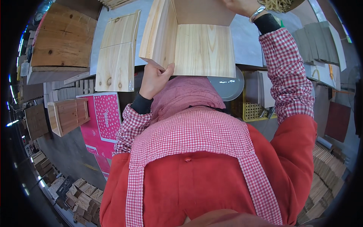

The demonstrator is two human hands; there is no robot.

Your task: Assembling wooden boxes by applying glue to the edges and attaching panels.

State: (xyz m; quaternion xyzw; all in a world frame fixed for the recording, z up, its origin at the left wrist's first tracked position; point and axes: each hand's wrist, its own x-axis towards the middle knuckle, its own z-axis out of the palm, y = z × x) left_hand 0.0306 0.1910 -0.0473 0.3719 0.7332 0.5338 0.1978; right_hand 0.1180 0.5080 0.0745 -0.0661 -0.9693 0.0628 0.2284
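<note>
In front of me a partly assembled wooden box [204,49] of pale grained boards lies at the edge of the worktable. Its thick left side board [160,34] stands up, and a plain brown panel [204,13] forms the far side. My left hand [156,80] grips the near lower corner of the left board between thumb and fingers. My right hand [245,6] reaches to the box's far right corner; its fingers are mostly cut off by the upper edge. Beside the right wrist is a bowl of thin pale-yellow pieces [278,4].
Left of the box lies a flat pale panel [116,53], with a darker wooden box [62,36] beyond. Grey boards [317,42] are stacked at right. Below the table stand a grey round stool [228,85], a yellow crate [251,110], a pink carton [106,117] and a wooden crate [70,115].
</note>
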